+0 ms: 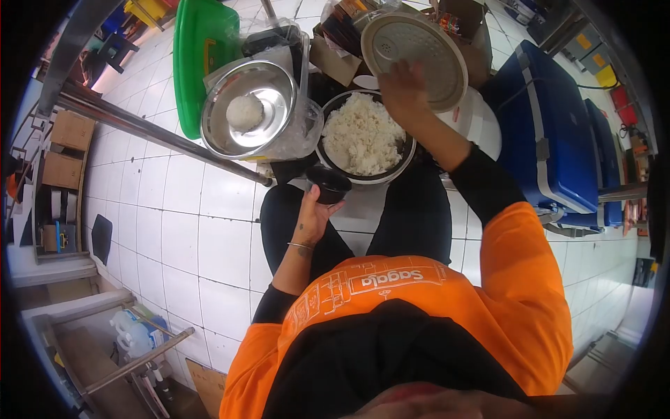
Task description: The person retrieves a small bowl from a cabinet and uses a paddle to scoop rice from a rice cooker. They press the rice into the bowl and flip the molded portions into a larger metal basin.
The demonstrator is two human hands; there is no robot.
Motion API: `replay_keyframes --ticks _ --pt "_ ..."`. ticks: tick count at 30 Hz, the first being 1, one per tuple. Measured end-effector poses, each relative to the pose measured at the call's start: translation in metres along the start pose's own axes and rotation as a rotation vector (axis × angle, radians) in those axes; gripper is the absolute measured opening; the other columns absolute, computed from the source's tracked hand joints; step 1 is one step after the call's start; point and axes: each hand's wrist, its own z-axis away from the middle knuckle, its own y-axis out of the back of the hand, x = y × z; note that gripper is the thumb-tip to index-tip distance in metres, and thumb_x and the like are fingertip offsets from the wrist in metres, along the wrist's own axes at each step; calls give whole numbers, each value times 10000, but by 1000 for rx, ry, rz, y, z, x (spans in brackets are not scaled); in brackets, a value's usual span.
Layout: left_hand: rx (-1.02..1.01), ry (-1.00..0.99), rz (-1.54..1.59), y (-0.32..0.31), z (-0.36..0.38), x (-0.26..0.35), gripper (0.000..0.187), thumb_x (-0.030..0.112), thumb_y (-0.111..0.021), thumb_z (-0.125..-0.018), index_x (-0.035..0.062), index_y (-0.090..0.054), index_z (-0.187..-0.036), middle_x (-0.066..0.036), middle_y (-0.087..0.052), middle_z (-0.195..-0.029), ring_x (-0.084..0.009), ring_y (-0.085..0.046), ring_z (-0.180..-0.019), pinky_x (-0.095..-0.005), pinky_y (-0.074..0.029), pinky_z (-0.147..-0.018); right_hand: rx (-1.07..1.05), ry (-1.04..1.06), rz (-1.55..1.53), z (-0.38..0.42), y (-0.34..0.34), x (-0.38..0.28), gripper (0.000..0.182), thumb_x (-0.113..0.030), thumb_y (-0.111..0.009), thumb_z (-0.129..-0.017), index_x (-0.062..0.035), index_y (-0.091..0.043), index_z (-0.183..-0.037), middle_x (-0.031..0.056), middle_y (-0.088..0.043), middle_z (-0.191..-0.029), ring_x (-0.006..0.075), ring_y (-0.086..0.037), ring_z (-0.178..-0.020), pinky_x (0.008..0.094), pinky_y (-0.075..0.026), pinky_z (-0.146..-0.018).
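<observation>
My left hand [315, 218] grips a small black bowl [329, 186] near the front of the rice pot [380, 179]. White cooked rice [363, 136] fills much of the pot. Up at the right of the pot, my right hand [406, 94] is raised with its fingers stretched out, overlapping the inner face of a round greyish lid [436, 59]. The lid stands tilted up behind the pot. To the left, a steel bowl [213, 133] contains one rounded mound of rice [244, 112].
A green plastic lid or tray [187, 70] stands upright at the left of the steel bowl. Blue cooler boxes [551, 126] are on the right. Cardboard boxes [331, 59] with packets sit behind the pot. A metal bar [160, 133] crosses at the left above the white tiled floor [174, 223].
</observation>
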Motion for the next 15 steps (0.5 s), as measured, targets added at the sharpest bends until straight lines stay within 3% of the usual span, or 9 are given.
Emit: replay_keyframes --ticks 3,5,6,8,12,14,15 --pt "17 -87 12 -10 -2 -1 666 550 -535 -883 88 -392 -1342 -113 -523 -1293 -278 -505 -1204 -506 -381 -1021 99 228 172 25 -35 -37 202 -200 -553 -737 -49 -678 -784 57 -601 -800 227 -525 -895 392 -310 -904" --pt "32 -102 32 -11 -2 1 678 561 -539 -876 85 -396 -1338 -116 -529 -1289 -279 -509 -1202 -498 -375 -1028 289 308 177 57 -30 -49 199 -199 -559 -728 -43 -659 -804 47 -580 -780 220 -511 -860 381 -309 -891" --pt "44 -115 47 -12 -2 0 690 572 -543 -868 82 -401 -1333 -118 -534 -1285 -281 -512 -1200 -490 -368 -1035 288 319 180 70 -23 -49 199 -199 -559 -728 -43 -659 -804 47 -580 -780 220 -511 -860 381 -309 -891" --pt "20 -136 53 -5 -6 -4 688 571 -544 -868 82 -403 -1331 -117 -534 -1285 -277 -514 -1199 -475 -371 -1037 146 324 67 89 -7 -46 226 -195 -558 -730 -20 -639 -847 49 -573 -795 219 -513 -878 383 -306 -889" --pt "-9 -155 59 -2 -9 -4 671 561 -543 -873 85 -409 -1326 -110 -534 -1285 -259 -502 -1212 -437 -380 -1038 61 423 -20 106 15 -36 240 -198 -550 -753 -27 -639 -896 65 -591 -839 219 -528 -919 387 -307 -894" --pt "-6 -154 58 -6 -7 -2 660 554 -540 -878 87 -410 -1325 -109 -538 -1281 -257 -506 -1208 -441 -383 -1035 -172 336 -173 90 14 -21 188 -218 -560 -781 -92 -645 -892 70 -606 -867 219 -531 -981 386 -315 -887" --pt "4 -144 51 -8 -4 -1 649 547 -537 -882 89 -412 -1325 -109 -541 -1277 -254 -509 -1203 -444 -385 -1032 -211 236 -219 79 2 -8 164 -265 -559 -837 -141 -657 -880 104 -639 -882 236 -575 -968 432 -371 -848"
